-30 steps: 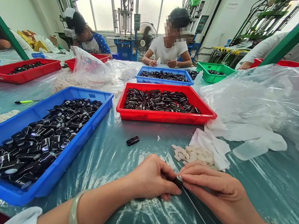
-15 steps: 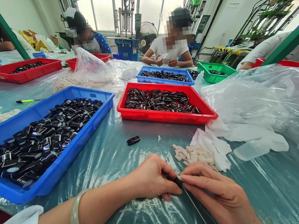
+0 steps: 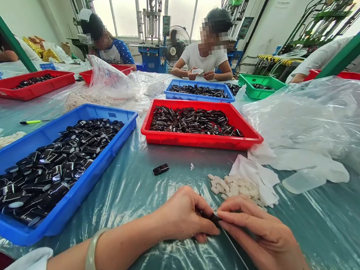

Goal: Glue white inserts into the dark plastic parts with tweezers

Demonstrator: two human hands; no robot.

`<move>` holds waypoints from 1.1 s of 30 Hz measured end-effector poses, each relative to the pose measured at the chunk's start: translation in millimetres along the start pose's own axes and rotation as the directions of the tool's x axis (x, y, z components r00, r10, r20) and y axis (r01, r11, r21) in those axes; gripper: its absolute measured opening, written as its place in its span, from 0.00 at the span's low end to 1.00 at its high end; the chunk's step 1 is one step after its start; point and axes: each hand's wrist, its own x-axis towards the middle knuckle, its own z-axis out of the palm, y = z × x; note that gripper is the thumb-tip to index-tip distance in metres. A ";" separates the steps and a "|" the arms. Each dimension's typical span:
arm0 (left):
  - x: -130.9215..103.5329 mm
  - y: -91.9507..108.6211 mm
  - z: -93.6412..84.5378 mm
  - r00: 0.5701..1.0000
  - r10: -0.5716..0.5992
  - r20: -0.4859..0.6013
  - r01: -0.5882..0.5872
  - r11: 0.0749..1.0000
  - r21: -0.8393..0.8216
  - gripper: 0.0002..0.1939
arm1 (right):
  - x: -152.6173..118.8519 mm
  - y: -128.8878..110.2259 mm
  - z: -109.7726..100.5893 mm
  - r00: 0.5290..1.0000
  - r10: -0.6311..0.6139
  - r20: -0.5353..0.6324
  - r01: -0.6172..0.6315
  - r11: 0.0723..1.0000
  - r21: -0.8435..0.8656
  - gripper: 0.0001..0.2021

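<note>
My left hand (image 3: pixel 190 213), a pale bangle on its wrist, pinches a small black piece (image 3: pixel 215 219) mostly hidden by the fingers. My right hand (image 3: pixel 262 230) is closed at the other end of that piece, its thumb and fingertips pressed on a tiny whitish part (image 3: pixel 216 213). The fingertips of both hands nearly meet. Just beyond them lies a pile of small cream-coloured pieces (image 3: pixel 236 186) beside a crumpled white cloth (image 3: pixel 254 174). One black piece (image 3: pixel 160 169) rests alone on the plastic-covered table.
A blue tray (image 3: pixel 105 175) of black pieces stands at the left, a red tray (image 3: pixel 197 140) of them straight ahead. Clear plastic sheeting (image 3: pixel 330 119) and a white glove (image 3: pixel 324 171) lie at the right. Several people sit around the table.
My hands hold nearly the same pose. At the far left, a person's hand has come further into view. The person across in white has shifted their hands slightly.
</note>
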 end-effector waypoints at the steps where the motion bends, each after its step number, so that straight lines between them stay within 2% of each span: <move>1: -0.1 0.0 0.1 1.000 0.001 0.001 -0.001 1.000 -0.002 0.10 | -0.4 0.1 0.1 1.000 0.000 0.004 0.000 1.000 0.003 0.11; 8: -4.6 9.3 1.1 0.999 -0.038 -0.022 0.038 0.999 0.008 0.08 | -0.8 -0.9 -0.9 0.999 0.033 0.027 -0.035 0.997 0.071 0.13; 11: -6.5 17.0 1.6 0.998 -0.062 -0.016 0.062 0.997 -0.050 0.10 | -3.6 1.5 -3.3 0.997 0.072 0.009 -0.073 0.993 0.090 0.14; 14: -7.4 23.8 2.4 0.995 -0.099 0.010 0.100 0.986 -0.131 0.14 | -7.9 5.4 -6.0 0.995 0.099 -0.028 -0.098 0.995 0.035 0.18; 22: -7.5 27.9 2.6 0.993 -0.098 0.061 0.109 0.967 -0.229 0.19 | -7.3 4.9 -5.6 0.995 0.091 0.027 -0.089 0.993 -0.082 0.24; 27: -7.8 26.4 2.7 0.996 -0.072 0.061 0.083 0.972 -0.220 0.20 | -3.8 6.2 -3.7 1.000 -0.004 0.013 0.006 0.987 -0.159 0.21; 33: -2.7 17.8 3.5 0.992 -0.080 0.097 0.101 0.965 -0.242 0.19 | 3.5 10.5 -0.3 0.970 -0.244 -0.009 0.232 0.934 -0.272 0.18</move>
